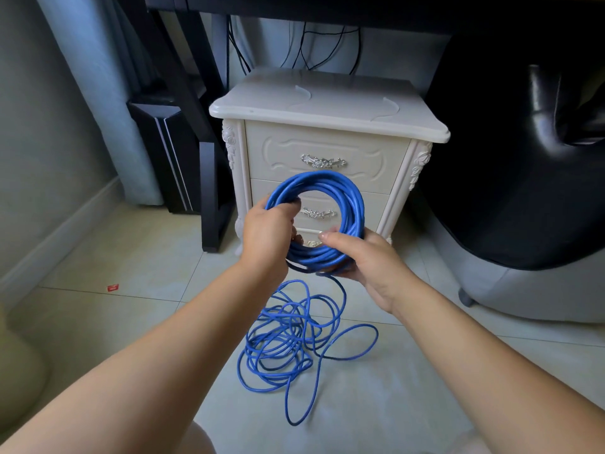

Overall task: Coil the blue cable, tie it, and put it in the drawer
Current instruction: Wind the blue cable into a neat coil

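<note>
**While slack lies on the floor, winding is the step in hand**

Though a good part of the long blue plastic-sheathed cable (pixel 316 180) is already gathered into a round coil, held upright in front of the cabinet, the rest lies as a loose tangle (pixel 288 342) on the pale tiled floor (pixel 131 322), near the person and below the hands.

Hands: both clamped on the coil, close together; whether they touch, cannot tell. Left hand (pixel 265 231) grips the coil's left side, fingers curled through the ring. Right hand (pixel 363 260) holds the near-right lower arc, thumb on top. The free strand drops to the floor from just below it.

Judgement: coiling part done; tying and stowing not yet begun.

Notes for doing this step well:
- Use the left hand as the fixed anchor and let the right feed each new turn, matched to the ring already formed.
- Draw slack up slowly. The floor loops cross one another and would likely knot under a hard pull, so shake a snag loose rather than tug.
- Roll the strand slightly per turn so it lies flat.
- Leave a short tail for the tie; no tie is visible.

Drawer: cream carved wooden nightstand (pixel 327 103) stands just beyond the coil. Its drawers (pixel 324 149), with ornate silver handles, appear shut, so one hand must come free later.
</note>
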`<state>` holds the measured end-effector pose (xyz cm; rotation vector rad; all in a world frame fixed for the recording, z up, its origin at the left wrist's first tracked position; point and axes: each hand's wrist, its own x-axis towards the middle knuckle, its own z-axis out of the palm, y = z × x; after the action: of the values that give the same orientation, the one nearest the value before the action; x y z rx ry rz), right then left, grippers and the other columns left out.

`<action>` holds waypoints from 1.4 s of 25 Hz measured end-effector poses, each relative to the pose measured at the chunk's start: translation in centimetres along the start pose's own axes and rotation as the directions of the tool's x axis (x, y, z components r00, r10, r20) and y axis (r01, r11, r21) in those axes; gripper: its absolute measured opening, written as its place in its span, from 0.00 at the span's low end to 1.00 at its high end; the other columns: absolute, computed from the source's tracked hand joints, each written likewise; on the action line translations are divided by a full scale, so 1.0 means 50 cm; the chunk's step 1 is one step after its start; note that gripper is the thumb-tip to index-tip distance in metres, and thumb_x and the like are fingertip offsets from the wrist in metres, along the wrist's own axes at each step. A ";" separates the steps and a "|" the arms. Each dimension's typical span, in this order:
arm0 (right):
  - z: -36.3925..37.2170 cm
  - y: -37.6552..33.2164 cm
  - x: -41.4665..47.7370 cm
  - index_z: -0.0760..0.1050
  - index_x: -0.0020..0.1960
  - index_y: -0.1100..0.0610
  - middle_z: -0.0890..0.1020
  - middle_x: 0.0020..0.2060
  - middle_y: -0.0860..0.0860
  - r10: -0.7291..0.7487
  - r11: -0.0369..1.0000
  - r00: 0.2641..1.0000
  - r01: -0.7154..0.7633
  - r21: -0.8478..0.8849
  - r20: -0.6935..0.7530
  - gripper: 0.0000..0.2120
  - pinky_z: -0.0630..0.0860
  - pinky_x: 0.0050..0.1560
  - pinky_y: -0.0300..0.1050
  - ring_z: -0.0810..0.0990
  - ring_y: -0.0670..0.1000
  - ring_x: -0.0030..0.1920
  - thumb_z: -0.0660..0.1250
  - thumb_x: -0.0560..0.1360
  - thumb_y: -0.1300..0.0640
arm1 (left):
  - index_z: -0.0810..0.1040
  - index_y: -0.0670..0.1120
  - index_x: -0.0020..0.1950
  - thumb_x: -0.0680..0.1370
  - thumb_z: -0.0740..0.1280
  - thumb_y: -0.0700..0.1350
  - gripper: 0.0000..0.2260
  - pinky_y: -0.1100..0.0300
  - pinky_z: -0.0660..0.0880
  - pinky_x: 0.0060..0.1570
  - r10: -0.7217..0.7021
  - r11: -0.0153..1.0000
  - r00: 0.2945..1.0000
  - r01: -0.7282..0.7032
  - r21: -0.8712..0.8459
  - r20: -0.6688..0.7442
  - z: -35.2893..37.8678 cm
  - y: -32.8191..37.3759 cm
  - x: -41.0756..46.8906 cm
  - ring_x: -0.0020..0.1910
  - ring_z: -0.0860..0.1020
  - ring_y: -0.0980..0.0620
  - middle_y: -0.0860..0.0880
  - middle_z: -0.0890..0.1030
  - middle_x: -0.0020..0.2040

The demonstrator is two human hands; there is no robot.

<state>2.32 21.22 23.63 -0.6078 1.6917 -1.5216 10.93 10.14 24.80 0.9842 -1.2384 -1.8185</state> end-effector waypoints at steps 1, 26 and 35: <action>0.006 0.005 -0.001 0.77 0.46 0.54 0.85 0.41 0.55 0.012 1.000 1.000 -0.012 0.008 0.009 0.03 0.80 0.56 0.58 0.85 0.61 0.46 0.71 0.75 0.55 | 0.75 0.45 0.44 0.78 0.66 0.38 0.05 0.57 0.67 0.33 -0.020 0.999 1.000 0.019 -0.033 -0.019 0.000 0.000 0.000 0.18 0.65 0.55 0.54 0.65 0.21; -0.036 -0.032 0.006 0.70 0.40 0.50 0.76 0.33 0.50 -0.226 0.736 0.974 0.149 -0.660 -0.032 0.05 0.82 0.42 0.58 0.78 0.56 0.36 0.62 0.69 0.49 | 0.71 0.58 0.70 0.65 0.76 0.45 0.34 0.57 0.72 0.60 -0.088 0.915 0.851 -0.137 0.381 0.518 -0.049 0.046 0.009 0.55 0.81 0.57 0.51 0.83 0.56; -0.042 -0.043 0.000 0.70 0.36 0.54 0.70 0.29 0.51 -0.143 0.933 0.989 0.124 -0.337 -0.034 0.08 0.64 0.30 0.38 0.68 0.48 0.29 0.67 0.71 0.55 | 0.72 0.46 0.38 0.79 0.67 0.39 0.10 0.59 0.73 0.31 -0.194 0.975 0.871 0.122 0.183 0.451 -0.025 0.021 -0.001 0.24 0.61 0.55 0.52 0.61 0.28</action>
<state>0.35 22.14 25.72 -0.8785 2.0092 -1.3614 12.21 9.38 25.49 0.7630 -1.6429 -2.2049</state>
